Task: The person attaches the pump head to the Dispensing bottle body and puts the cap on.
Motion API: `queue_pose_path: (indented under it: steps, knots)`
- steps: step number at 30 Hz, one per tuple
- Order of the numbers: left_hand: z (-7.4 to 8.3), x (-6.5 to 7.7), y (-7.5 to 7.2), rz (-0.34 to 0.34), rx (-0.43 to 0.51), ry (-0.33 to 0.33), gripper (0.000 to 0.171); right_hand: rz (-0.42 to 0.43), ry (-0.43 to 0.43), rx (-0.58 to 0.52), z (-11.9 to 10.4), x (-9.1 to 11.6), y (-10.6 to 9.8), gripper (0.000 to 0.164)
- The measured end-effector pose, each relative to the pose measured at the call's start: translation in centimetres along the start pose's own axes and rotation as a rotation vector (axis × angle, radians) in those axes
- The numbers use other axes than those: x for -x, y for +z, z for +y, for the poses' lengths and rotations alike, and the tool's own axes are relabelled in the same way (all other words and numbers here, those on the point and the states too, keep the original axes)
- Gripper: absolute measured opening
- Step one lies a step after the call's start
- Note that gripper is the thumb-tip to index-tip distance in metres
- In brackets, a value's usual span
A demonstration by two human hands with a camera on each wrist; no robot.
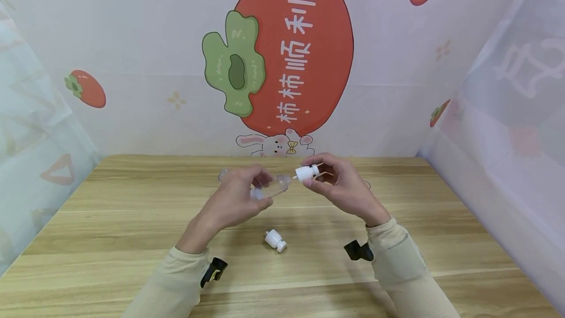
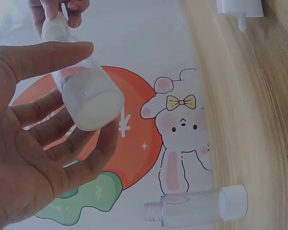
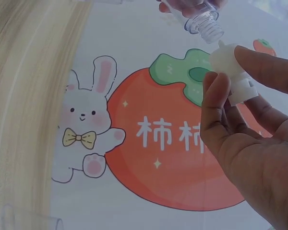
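My left hand (image 1: 236, 193) holds a clear plastic bottle (image 2: 89, 98) with a white base, its thumb on one side and fingers on the other. The bottle lies tilted, its open threaded neck (image 3: 206, 26) towards the right hand. Between thumb and fingertips my right hand (image 1: 348, 188) pinches a white pump top (image 1: 306, 172). The small nozzle of that pump top points at the bottle's mouth, right by the threads. Both hands are raised over the wooden table (image 1: 167, 278). A second white pump top (image 1: 275, 240) lies on the table between the forearms.
Another clear bottle (image 2: 192, 208) with a white base stands on the table beyond the left hand. A clear rounded plastic piece (image 3: 33, 220) is partly hidden behind the right hand. A printed cloth backdrop (image 1: 379, 112) rises at the table's far edge, with cloth at both sides.
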State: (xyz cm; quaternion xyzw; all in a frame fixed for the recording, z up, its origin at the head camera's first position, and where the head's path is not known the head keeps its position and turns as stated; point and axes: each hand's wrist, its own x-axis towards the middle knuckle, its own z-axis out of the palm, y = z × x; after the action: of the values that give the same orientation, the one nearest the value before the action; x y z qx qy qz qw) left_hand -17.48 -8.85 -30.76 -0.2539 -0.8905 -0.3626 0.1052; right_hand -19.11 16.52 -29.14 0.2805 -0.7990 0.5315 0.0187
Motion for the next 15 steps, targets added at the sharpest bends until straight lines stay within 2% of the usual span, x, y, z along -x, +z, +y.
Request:
queue_pose_path:
  steps: [5, 15]
  knots:
    - [0.01, 0.04, 0.17, -0.031, 0.014, -0.005, 0.033, -0.003, -0.017, -0.001, 0.15, 0.00, 0.11, 0.031]
    - [0.11, 0.03, 0.20, -0.051, 0.013, -0.008, 0.033, -0.015, -0.058, 0.025, 0.20, -0.01, 0.31, 0.032]
